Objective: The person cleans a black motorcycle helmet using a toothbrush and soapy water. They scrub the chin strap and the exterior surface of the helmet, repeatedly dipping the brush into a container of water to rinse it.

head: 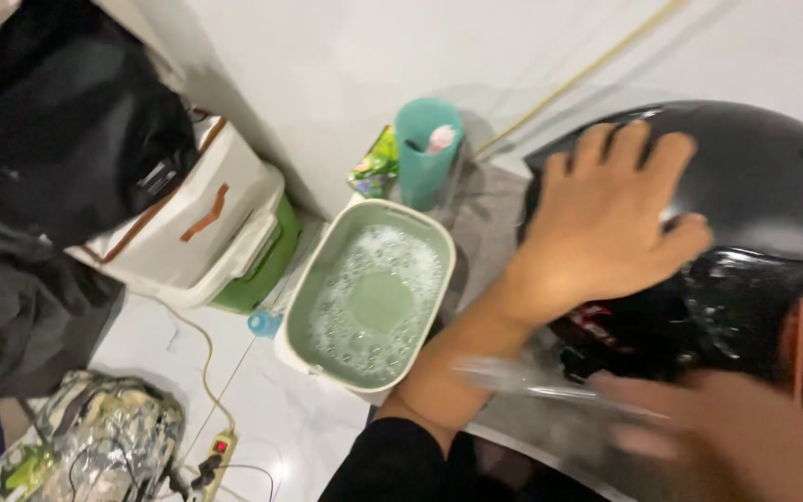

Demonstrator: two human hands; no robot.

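Head view shows the left hand [606, 228] spread flat, fingers open, on the black helmet [755, 177]. Right hand [736, 437] is blurred below, apparently gripping something clear; soapy basin [304, 321] sits left

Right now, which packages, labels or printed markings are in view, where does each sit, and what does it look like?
Green sachet packet: on the floor by the wall, left of the teal cup; crinkled, green with yellow.
Label: on the black bag, upper left; small pale rectangle.
Red marking: on the black helmet, below the left hand; partly hidden.
No screens.
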